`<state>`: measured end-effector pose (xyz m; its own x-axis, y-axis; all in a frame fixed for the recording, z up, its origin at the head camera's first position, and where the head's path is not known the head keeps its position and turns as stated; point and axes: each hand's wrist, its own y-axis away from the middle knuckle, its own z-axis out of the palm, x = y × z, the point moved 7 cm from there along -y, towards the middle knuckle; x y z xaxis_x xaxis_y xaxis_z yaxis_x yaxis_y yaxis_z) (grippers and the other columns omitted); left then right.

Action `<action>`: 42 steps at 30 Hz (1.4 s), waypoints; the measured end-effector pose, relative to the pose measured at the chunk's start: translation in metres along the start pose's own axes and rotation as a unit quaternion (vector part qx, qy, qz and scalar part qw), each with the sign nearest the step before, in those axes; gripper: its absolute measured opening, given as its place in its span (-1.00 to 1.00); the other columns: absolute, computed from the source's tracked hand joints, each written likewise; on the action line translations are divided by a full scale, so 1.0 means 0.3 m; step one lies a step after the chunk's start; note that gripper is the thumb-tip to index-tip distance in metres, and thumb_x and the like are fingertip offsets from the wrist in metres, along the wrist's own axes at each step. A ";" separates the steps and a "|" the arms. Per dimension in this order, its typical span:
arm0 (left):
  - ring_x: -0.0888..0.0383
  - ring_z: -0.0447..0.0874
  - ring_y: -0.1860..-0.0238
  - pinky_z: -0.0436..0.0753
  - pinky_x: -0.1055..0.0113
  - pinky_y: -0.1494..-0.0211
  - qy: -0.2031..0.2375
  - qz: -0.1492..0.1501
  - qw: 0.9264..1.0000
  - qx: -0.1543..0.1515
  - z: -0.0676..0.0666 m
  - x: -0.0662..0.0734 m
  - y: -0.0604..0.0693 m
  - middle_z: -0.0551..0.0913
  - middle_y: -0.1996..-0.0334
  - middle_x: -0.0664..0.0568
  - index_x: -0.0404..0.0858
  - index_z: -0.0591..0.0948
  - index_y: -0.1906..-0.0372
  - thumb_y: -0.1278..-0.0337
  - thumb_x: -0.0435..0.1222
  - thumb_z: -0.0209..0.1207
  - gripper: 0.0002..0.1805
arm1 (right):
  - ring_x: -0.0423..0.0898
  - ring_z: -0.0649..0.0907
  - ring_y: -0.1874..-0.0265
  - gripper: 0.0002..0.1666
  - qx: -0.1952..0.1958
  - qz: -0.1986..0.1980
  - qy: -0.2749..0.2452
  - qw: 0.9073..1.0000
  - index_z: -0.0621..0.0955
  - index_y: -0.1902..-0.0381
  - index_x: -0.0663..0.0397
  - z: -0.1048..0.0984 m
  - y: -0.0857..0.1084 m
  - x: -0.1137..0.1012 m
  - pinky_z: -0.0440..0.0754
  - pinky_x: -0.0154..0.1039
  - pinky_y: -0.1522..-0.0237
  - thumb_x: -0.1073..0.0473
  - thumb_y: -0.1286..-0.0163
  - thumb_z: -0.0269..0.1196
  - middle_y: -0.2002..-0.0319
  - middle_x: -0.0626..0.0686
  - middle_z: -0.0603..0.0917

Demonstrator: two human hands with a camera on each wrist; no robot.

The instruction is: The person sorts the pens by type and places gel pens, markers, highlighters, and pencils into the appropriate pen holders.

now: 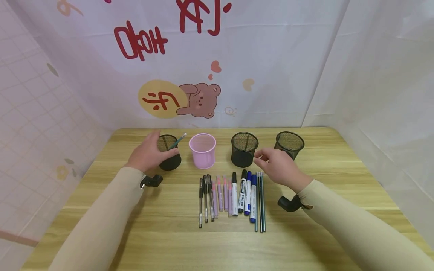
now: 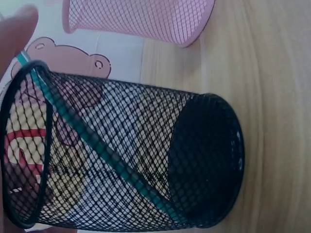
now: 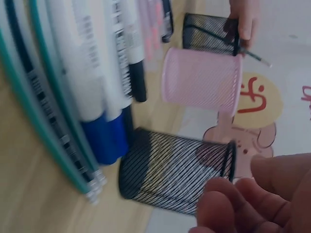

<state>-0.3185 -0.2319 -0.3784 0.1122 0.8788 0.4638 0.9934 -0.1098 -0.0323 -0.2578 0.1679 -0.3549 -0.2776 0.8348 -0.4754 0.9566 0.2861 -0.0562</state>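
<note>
My left hand [image 1: 147, 152] grips the leftmost black mesh cup [image 1: 170, 162] [image 2: 121, 155] near its rim. A green pencil [image 1: 178, 140] [image 2: 97, 143] leans inside that cup, its white end sticking out over the rim. My right hand [image 1: 279, 167] [image 3: 257, 206] hovers beside another black mesh cup [image 1: 242, 152] [image 3: 175, 170], fingers loosely bent, thumb and fingertips apart, holding nothing. Below it on the table lie green pencils [image 1: 261, 203] [image 3: 43, 107], blue-capped markers [image 1: 248, 195], black-capped markers [image 1: 234, 199], pink-lilac pens [image 1: 225, 194] and clear black-capped pens [image 1: 205, 199], side by side.
A pink mesh cup [image 1: 204, 156] [image 3: 201, 80] stands between the left and middle black cups. Another black mesh cup [image 1: 290, 143] stands at the right, partly behind my right hand. A printed white cloth [image 1: 271, 75] hangs behind the wooden table [image 1: 162, 241].
</note>
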 end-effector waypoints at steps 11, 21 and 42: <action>-0.36 0.24 -0.58 0.35 -0.38 -0.50 -0.006 -0.009 1.000 -0.015 0.025 -0.025 -0.014 0.17 -0.64 -0.29 -0.28 0.13 -0.66 -0.02 0.62 0.09 0.36 | -0.08 0.71 0.31 -0.61 -0.068 0.028 0.042 0.996 0.68 -0.16 0.27 0.057 -0.001 0.104 0.70 -0.07 0.20 0.10 -0.54 0.28 0.21 0.11 0.80; -0.36 0.31 -0.54 0.42 -0.38 -0.46 -0.001 -0.013 1.000 -0.006 0.033 -0.028 -0.016 0.21 -0.63 -0.26 -0.25 0.15 -0.66 -0.09 0.56 0.11 0.28 | 0.02 0.76 0.18 -0.50 -0.125 0.043 0.062 0.989 0.64 -0.20 0.31 0.112 -0.002 0.161 0.74 0.07 -0.01 0.07 -0.45 0.36 0.12 0.21 0.80; -0.35 0.37 -0.49 0.46 -0.37 -0.42 -0.003 -0.014 1.000 -0.009 0.035 -0.020 -0.013 0.22 -0.61 -0.26 -0.26 0.15 -0.65 -0.22 0.39 0.19 0.15 | -0.09 0.71 0.28 -0.42 -0.153 0.024 0.065 0.986 0.65 -0.16 0.35 0.142 0.005 0.146 0.70 -0.05 0.12 0.09 -0.31 0.48 0.23 0.12 0.82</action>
<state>-0.3229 -0.2320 -0.3902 0.0852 0.8846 0.4584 0.9956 -0.0935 -0.0046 -0.2646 0.1850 -0.4131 -0.2598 0.8984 -0.3541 0.9032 0.3558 0.2400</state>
